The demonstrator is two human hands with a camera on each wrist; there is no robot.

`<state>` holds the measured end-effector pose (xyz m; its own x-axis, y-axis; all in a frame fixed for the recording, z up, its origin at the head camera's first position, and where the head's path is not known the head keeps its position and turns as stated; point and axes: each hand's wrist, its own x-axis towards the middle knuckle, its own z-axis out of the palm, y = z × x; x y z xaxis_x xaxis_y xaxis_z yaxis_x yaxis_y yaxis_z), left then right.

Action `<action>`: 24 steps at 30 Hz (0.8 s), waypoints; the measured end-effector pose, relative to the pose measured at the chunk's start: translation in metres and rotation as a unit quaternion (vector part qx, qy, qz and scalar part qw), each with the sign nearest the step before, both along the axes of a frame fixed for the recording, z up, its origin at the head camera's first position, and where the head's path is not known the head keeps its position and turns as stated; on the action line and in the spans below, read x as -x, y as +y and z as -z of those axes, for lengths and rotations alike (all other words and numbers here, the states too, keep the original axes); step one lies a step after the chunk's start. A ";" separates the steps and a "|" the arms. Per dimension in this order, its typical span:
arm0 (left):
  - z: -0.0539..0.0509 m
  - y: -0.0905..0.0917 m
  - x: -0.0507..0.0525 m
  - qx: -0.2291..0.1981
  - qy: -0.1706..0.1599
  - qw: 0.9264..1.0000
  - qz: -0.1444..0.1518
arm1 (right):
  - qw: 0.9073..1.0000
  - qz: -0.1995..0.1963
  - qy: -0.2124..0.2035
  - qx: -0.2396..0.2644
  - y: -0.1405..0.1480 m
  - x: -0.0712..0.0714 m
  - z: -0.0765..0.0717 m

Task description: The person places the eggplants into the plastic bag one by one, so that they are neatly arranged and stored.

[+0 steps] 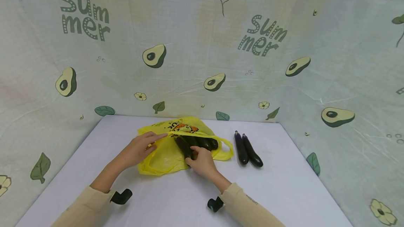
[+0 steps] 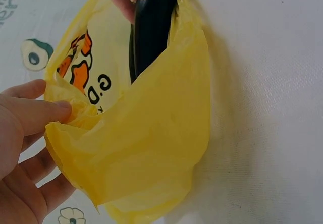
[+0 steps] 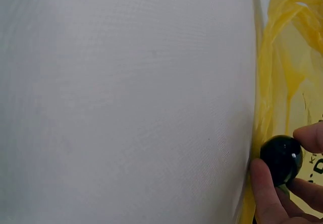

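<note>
A yellow plastic bag (image 1: 164, 158) lies on its side, its mouth facing me. My left hand (image 1: 139, 150) holds up the bag's rim; the left wrist view shows the thumb (image 2: 61, 111) and forefinger pinching the film. With its fingers curled round the near end, my right hand (image 1: 203, 163) grips a dark eggplant (image 1: 182, 146) at the bag's mouth. The right wrist view shows that eggplant's rounded, glossy end (image 3: 281, 159) between thumb and fingers. Behind it, several more eggplants (image 1: 203, 143) lie inside the bag, partly hidden by the rim.
Two eggplants, one on the left (image 1: 241, 149) and one on the right (image 1: 252, 152), lie side by side on the white table (image 1: 176, 202), right of the bag. A bag handle loop (image 1: 230, 151) spreads toward them. A printed cloth (image 1: 189, 45) hangs behind the table.
</note>
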<state>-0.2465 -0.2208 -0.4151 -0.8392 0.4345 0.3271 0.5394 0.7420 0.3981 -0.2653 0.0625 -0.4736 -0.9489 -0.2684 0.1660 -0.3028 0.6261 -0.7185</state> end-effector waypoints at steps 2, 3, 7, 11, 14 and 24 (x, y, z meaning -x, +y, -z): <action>0.000 0.000 0.000 -0.001 0.001 1.000 0.001 | 1.000 -0.002 -0.004 0.001 0.000 0.000 0.001; 0.000 0.000 0.000 -0.001 0.001 1.000 0.002 | 1.000 -0.003 -0.003 0.001 0.000 0.001 0.001; 0.001 0.000 0.000 0.000 0.003 1.000 0.002 | 1.000 0.002 0.009 -0.001 -0.001 0.003 0.004; 0.001 0.000 0.001 0.000 0.002 1.000 0.001 | 1.000 0.018 0.025 -0.002 -0.003 0.006 0.006; 0.001 0.000 0.001 0.001 0.001 1.000 0.001 | 0.999 0.029 0.035 -0.003 -0.006 0.007 0.007; 0.002 -0.001 0.001 0.001 0.002 1.000 0.005 | 0.997 0.064 0.044 -0.022 -0.014 0.014 0.010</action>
<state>-0.2472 -0.2215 -0.4166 -0.8331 0.4442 0.3295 0.5490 0.7367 0.3948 -0.2797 0.0483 -0.4836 -0.9581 -0.1548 0.2409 -0.2791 0.6936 -0.6642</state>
